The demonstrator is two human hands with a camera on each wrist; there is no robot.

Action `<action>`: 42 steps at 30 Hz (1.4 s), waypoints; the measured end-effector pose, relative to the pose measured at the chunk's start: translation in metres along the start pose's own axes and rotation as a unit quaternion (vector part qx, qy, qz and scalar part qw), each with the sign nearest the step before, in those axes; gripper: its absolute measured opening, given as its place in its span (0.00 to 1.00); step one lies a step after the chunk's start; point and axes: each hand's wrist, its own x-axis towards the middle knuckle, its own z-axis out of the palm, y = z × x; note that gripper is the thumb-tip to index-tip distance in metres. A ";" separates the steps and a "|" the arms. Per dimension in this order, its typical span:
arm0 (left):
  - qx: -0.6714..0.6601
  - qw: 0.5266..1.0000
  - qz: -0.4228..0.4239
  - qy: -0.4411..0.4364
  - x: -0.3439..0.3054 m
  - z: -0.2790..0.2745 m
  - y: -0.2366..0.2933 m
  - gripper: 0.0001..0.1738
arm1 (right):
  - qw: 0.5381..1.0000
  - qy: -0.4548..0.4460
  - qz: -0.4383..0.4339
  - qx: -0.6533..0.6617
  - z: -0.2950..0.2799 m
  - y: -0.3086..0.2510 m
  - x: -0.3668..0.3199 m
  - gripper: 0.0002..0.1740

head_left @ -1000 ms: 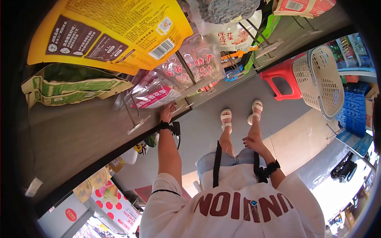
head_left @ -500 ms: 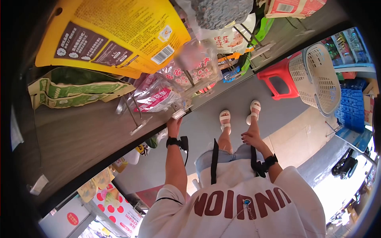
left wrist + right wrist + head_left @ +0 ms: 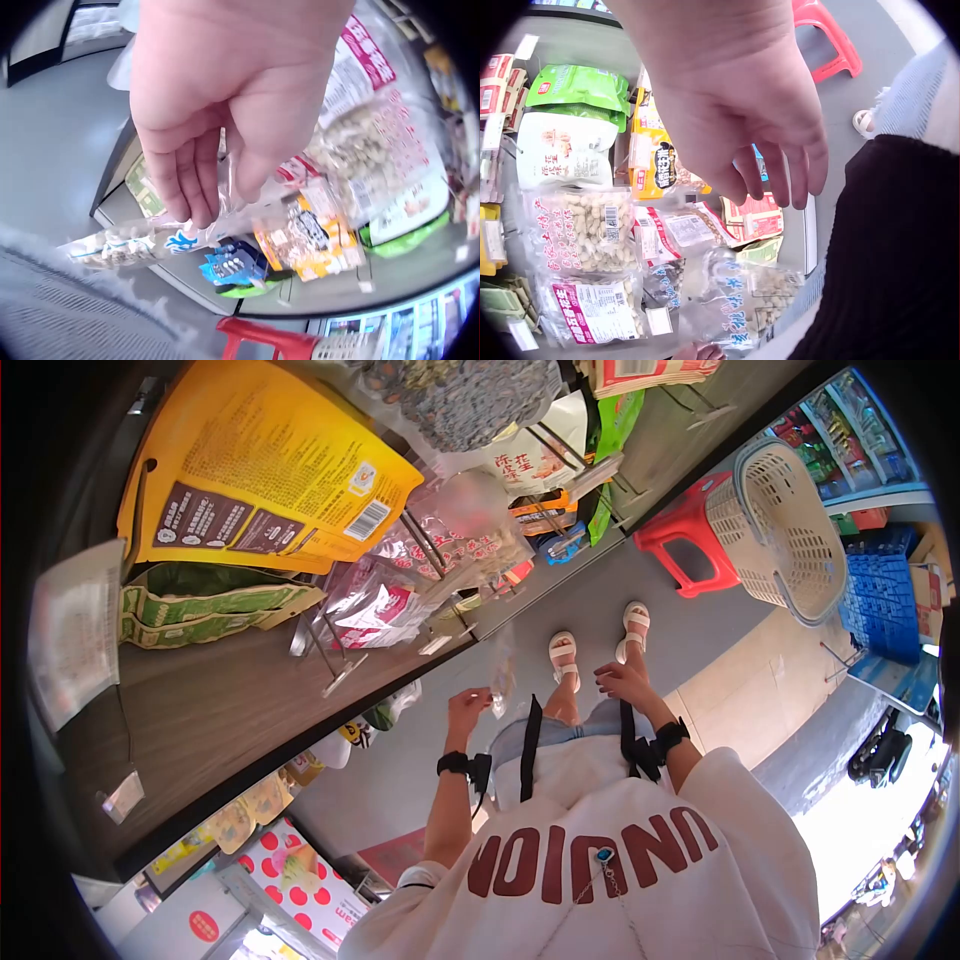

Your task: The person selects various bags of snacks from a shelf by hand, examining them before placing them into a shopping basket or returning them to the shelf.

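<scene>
Between the thumb and fingers of my left hand is the top of a clear bag with blue lettering and pale contents. The same bag shows low in the right wrist view, with left fingertips at the bottom edge. My right hand hangs in front of the shorts, fingers loosely bent, holding nothing. Bags of peanuts hang on the rack beyond it in the right wrist view.
A large yellow package and green packages hang at the left of the head view, with metal hooks sticking out. A red stool stands beside a beige basket, near blue crates.
My left hand has come away from the rack's edge toward my body, and the clear bag now hangs from it. The right hand has shifted only slightly. The view has tilted a little.
</scene>
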 end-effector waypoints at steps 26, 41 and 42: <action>0.004 0.900 0.377 -0.221 -0.077 0.353 0.346 0.20 | 0.905 0.106 -0.316 0.264 -0.253 -0.084 -0.118 0.17; 0.427 0.794 0.336 -0.273 -0.021 0.410 0.283 0.20 | 0.644 0.209 -0.315 0.665 -0.429 -0.061 -0.030 0.15; 0.412 0.810 0.321 -0.267 -0.021 0.402 0.277 0.20 | 0.651 0.229 -0.308 0.655 -0.436 -0.062 -0.025 0.16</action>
